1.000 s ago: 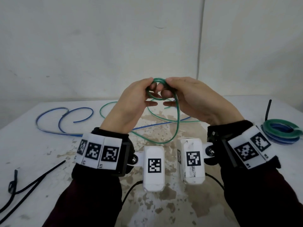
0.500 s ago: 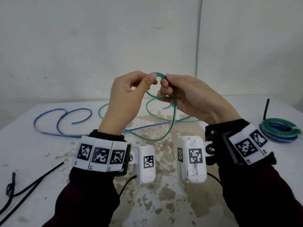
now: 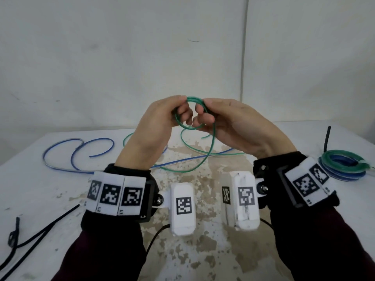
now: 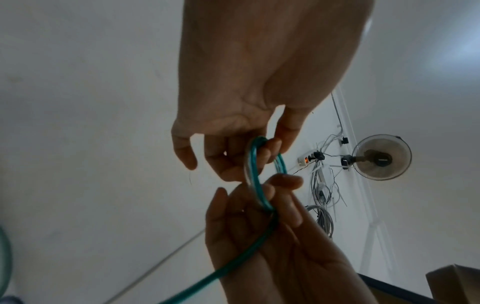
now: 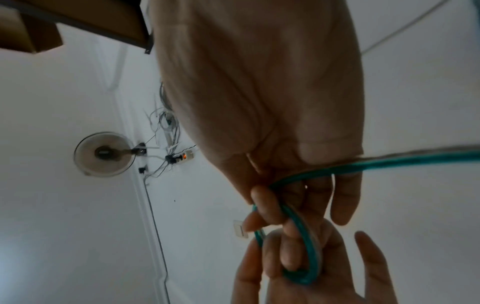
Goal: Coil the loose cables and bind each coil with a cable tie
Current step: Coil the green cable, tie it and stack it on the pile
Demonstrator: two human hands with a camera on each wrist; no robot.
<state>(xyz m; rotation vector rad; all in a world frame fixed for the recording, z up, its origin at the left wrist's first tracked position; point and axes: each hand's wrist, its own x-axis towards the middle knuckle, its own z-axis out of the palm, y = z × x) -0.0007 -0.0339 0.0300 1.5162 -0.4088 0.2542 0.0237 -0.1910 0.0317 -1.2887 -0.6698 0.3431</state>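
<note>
A: What has changed in the last second?

B: Half a second back our left hand had let go and lifted its thumb off the loop; now it pinches the green cable again, opposite our right hand. Both hands have fingers curled round the small coil, held in the air above the tabletop.

A: And for the task?

B: We judge another turn has been laid on, so coiling is under way, not done. A long tail still hangs from the coil and trails over the tabletop below it.

A: Where do the other things lie, taking the coil as our mark?

B: Below and left of it, the loose blue cable, not yet coiled. Far below and left, near the tabletop's left edge, black cable ties. Below and right, a finished stack of coils near the right edge.

A: Room to move?

B: The air round the coil is free; the wall stands behind it. The tail crosses the blue cable, so drawing it up may drag that one.
</note>
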